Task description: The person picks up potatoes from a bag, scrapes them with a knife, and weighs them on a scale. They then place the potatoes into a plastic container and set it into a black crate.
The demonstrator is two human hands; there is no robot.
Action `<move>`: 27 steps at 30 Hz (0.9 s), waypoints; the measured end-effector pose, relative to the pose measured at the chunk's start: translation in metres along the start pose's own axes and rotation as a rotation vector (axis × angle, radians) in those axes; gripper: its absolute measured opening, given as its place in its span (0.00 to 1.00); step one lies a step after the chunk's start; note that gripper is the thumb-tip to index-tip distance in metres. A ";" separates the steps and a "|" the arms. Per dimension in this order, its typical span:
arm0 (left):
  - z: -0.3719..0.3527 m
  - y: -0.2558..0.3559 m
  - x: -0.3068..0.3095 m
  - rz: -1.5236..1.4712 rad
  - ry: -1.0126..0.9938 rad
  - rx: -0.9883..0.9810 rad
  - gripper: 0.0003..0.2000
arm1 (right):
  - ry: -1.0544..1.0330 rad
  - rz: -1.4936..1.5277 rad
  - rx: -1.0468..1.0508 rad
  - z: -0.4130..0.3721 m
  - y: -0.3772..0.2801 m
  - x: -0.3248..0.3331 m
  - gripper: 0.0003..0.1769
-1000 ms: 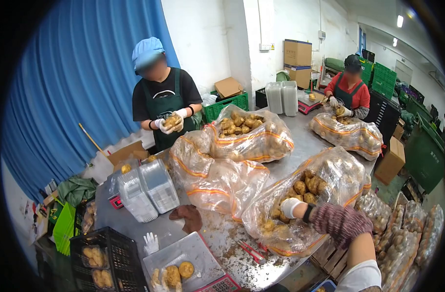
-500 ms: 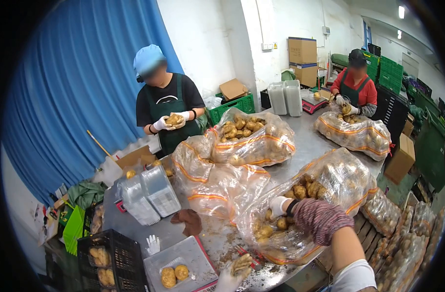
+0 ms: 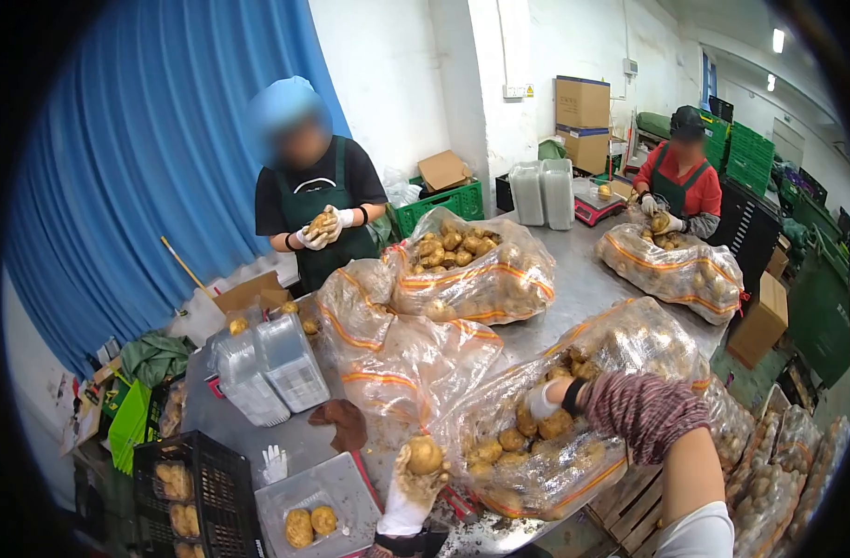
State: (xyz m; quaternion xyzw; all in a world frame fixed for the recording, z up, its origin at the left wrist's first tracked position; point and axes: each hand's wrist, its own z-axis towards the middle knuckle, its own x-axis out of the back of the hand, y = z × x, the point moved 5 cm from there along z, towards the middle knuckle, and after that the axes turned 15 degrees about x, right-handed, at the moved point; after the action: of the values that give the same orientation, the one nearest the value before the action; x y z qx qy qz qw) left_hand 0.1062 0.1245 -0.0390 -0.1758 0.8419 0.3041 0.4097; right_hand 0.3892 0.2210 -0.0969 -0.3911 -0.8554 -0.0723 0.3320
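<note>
My left hand (image 3: pixel 409 493), in a soiled white glove, is raised at the table's front edge with its fingers closed round a potato (image 3: pixel 425 455). Inside the open plastic sack (image 3: pixel 662 339) on the right, my gloved right hand (image 3: pixel 542 401) reaches down among loose potatoes (image 3: pixel 511 440). Its fingers are hidden there, so their grip does not show. Left of my left hand, a clear plastic tray (image 3: pixel 346 485) holds two potatoes (image 3: pixel 299 527) and seems to rest on a red-edged scale.
A black crate (image 3: pixel 228 484) with packed potatoes stands at left, near stacked clear trays (image 3: pixel 292 363), a brown cloth (image 3: pixel 339 425) and a loose glove (image 3: pixel 274 463). Two co-workers (image 3: pixel 327 186) handle potatoes across the metal table, beside other sacks (image 3: pixel 508 279). Full sacks (image 3: pixel 769 465) lie at right.
My left hand has come up further into view and now holds a potato. My right hand stays in the sack, slightly shifted. The view has turned a little.
</note>
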 end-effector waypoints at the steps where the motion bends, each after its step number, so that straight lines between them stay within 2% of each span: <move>1: -0.005 0.002 0.006 -0.003 0.002 -0.005 0.24 | 0.063 0.045 0.030 0.028 0.005 -0.016 0.20; 2: -0.011 0.002 0.009 -0.022 -0.024 0.008 0.24 | 0.124 0.093 0.063 0.032 -0.003 -0.012 0.22; 3: -0.017 0.001 0.013 -0.041 -0.048 0.020 0.23 | 0.373 0.108 -0.047 0.014 -0.010 0.014 0.21; 4: -0.021 0.000 0.016 -0.045 -0.125 0.017 0.23 | 0.509 0.050 -0.107 0.031 0.013 0.025 0.19; 5: -0.027 -0.001 0.019 -0.045 -0.118 0.013 0.23 | 0.648 -0.008 -0.166 0.046 0.034 0.038 0.18; 7: -0.040 -0.002 0.028 -0.126 -0.031 -0.015 0.25 | 0.610 0.051 -0.104 0.051 0.048 0.061 0.15; 8: -0.043 -0.001 0.043 -0.157 0.045 -0.037 0.25 | 0.770 0.020 -0.052 0.078 0.068 0.049 0.16; 9: -0.046 -0.002 0.050 -0.159 0.048 -0.039 0.25 | 0.769 0.020 -0.048 0.096 0.077 0.034 0.16; 11: -0.052 -0.003 0.065 -0.272 0.041 -0.049 0.27 | 0.803 -0.178 -0.048 0.123 0.084 0.017 0.17; 12: -0.051 -0.004 0.079 -0.284 -0.028 -0.039 0.28 | 0.950 -0.183 0.043 0.136 0.089 0.015 0.19; 13: -0.055 -0.005 0.084 -0.288 -0.030 -0.047 0.28 | 0.645 -0.115 -0.058 0.037 0.012 0.069 0.18; 15: -0.068 -0.003 0.078 -0.275 -0.014 -0.038 0.27 | 0.661 -0.122 -0.058 0.072 0.027 0.053 0.18; 16: -0.079 -0.006 0.070 -0.245 0.088 -0.147 0.21 | 0.658 -0.126 -0.061 0.080 0.032 0.047 0.18; 19: -0.091 -0.003 0.077 -0.145 0.156 -0.158 0.25 | 0.624 -0.119 -0.064 0.082 0.039 0.037 0.17; 20: -0.092 -0.004 0.085 -0.153 0.158 -0.156 0.25 | 0.613 -0.118 -0.065 0.082 0.039 0.037 0.17; 22: -0.086 -0.007 0.102 -0.182 0.019 -0.188 0.25 | 0.584 -0.139 -0.071 0.085 0.038 0.032 0.17; 25: -0.078 -0.016 0.120 -0.129 -0.035 -0.191 0.25 | 0.544 -0.234 -0.105 0.104 0.037 0.020 0.16; 26: -0.078 -0.014 0.110 -0.132 -0.033 -0.202 0.25 | 0.732 -0.316 -0.108 0.126 0.053 0.003 0.15; 27: -0.079 -0.016 0.094 -0.165 0.032 -0.144 0.21 | 0.571 -0.192 -0.241 0.093 0.028 0.023 0.16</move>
State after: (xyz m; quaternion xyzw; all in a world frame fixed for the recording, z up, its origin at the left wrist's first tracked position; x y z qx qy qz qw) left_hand 0.0121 0.0565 -0.0817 -0.2784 0.8068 0.3262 0.4063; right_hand 0.3507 0.2905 -0.1579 -0.3092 -0.7457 -0.3110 0.5016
